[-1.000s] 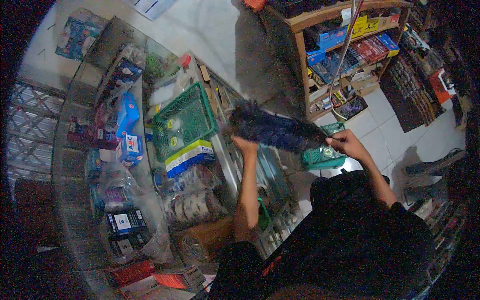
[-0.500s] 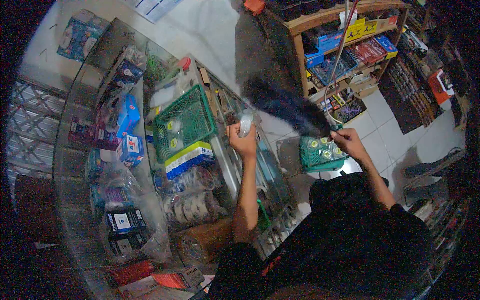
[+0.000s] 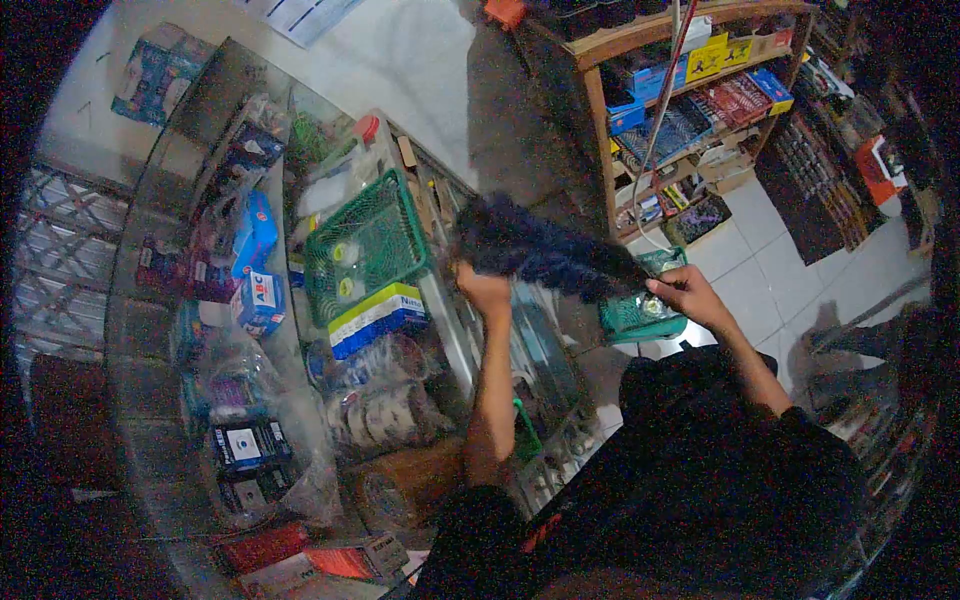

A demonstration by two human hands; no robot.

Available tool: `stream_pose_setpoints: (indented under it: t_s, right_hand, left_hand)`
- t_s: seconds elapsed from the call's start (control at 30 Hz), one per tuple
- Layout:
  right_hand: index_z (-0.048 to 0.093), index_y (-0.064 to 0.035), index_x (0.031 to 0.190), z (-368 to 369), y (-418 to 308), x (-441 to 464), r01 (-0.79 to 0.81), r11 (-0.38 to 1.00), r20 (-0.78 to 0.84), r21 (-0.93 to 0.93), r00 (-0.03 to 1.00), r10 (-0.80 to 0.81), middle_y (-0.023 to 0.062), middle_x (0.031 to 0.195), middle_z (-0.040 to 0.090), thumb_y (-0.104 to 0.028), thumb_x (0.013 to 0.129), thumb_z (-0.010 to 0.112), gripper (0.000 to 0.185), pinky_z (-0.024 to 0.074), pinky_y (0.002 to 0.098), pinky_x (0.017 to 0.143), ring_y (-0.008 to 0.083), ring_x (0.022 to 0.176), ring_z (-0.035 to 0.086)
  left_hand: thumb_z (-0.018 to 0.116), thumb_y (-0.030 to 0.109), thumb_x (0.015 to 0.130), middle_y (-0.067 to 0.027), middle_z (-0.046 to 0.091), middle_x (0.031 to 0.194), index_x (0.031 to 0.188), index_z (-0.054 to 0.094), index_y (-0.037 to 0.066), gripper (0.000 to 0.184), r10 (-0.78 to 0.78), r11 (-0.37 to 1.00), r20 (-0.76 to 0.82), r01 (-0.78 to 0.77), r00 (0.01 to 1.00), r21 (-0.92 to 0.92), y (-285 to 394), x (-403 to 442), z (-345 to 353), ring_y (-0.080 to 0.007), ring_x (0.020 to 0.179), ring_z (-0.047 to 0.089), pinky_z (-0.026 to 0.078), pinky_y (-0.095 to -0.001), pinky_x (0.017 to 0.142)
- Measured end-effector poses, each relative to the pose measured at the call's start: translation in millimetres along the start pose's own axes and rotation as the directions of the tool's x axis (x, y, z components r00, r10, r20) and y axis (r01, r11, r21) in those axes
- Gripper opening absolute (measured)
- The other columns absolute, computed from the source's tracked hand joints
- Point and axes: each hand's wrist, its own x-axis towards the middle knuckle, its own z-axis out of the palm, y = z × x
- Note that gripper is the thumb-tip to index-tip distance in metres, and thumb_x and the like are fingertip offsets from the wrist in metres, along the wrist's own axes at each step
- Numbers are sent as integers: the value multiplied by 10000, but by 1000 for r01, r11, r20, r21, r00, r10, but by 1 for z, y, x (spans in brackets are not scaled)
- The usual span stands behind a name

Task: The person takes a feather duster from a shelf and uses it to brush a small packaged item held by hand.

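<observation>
A dark, fluffy duster (image 3: pixel 540 248) slants across the middle of the view, its narrow end in my right hand (image 3: pixel 690 297), whose fingers are closed round it. The duster's bushy end lies over the top of my left hand (image 3: pixel 484 290) and hides the fingertips and whatever they hold. Left of that hand, a green basket (image 3: pixel 415 235) with a few round-labelled clear items rests on the glass counter. A second green basket (image 3: pixel 622 325) stands below the duster, beside my right hand, partly covered by it.
The glass display counter (image 3: pixel 455 335) runs diagonally, holding a Nitto box (image 3: pixel 378 320), a blue ABC box (image 3: pixel 261 302) and plastic-wrapped rolls (image 3: pixel 385 415). A wooden shelf (image 3: pixel 598 150) with boxed goods stands at upper right. A hanging cord (image 3: pixel 665 100) crosses before it.
Half a second ago the duster was a blur away from my left hand, which showed a clear, shiny item. Now the duster's bushy end is back over that hand, covering the item.
</observation>
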Motion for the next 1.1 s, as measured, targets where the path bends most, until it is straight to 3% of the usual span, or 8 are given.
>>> stream_pose_setpoints:
  t_s: [0.07,0.2,0.27,0.37,0.53,0.83,0.93,1.1]
  right_hand:
    - [691,-31,798,1,0,-1,-57,998,20,24,998,57,-2,603,529,-397,908,629,387,374,292,563,89,605,475]
    - [693,-29,795,0,-2,0,-17,1000,-27,25,999,18,-17,588,515,-391,913,621,387,369,288,554,92,586,462]
    - [693,-29,791,2,3,2,-47,997,-113,60,992,53,-28,584,510,-394,916,615,394,373,284,556,95,581,461]
    - [691,-30,785,-1,-3,2,-120,944,-225,306,955,195,-44,589,511,-398,926,601,404,367,273,538,85,567,452]
    - [692,-58,781,-2,5,0,-56,964,-83,260,993,80,-54,581,497,-392,933,595,380,325,258,481,63,527,420]
    - [696,-87,776,34,0,-2,-256,929,106,268,966,236,-50,581,494,-437,926,599,393,318,259,474,65,517,421]
    - [665,-48,755,47,7,-3,-225,913,102,341,974,202,-46,573,469,-331,953,587,354,249,248,426,55,454,354]
    - [669,-44,770,45,-4,-5,-256,893,108,370,967,232,-46,566,446,-345,954,582,363,248,249,425,58,450,348]
  left_hand:
    - [823,196,667,-160,592,1126,1107,561,-23,557,153,913,101,-179,983,366,33,13,-7,-306,1056,556,412,-412,963]
    - [814,174,670,-135,629,1034,997,622,6,415,48,998,18,-48,999,32,20,-2,-2,-267,982,592,450,-382,899]
    - [795,145,704,-119,642,1069,1027,646,33,373,-33,951,162,-19,986,309,44,15,-8,-258,972,607,464,-358,907]
    - [803,176,747,-73,652,970,1126,587,39,457,-193,974,274,218,942,-64,64,16,0,-181,857,611,491,-311,777]
    - [732,202,847,-111,607,1141,1297,447,99,543,-358,560,590,672,724,-485,66,12,0,-196,949,605,504,-361,781]
    - [548,416,953,5,561,1181,1313,424,221,428,-427,311,727,842,538,-440,33,13,-1,-184,1011,555,454,-372,759]
    - [510,502,929,-59,524,1318,1352,425,154,554,-280,94,892,935,353,-341,11,16,0,-257,1208,498,431,-451,964]
    - [588,442,915,0,555,1123,1222,502,159,426,-398,339,799,882,451,-329,10,2,-7,-196,980,537,439,-398,761]
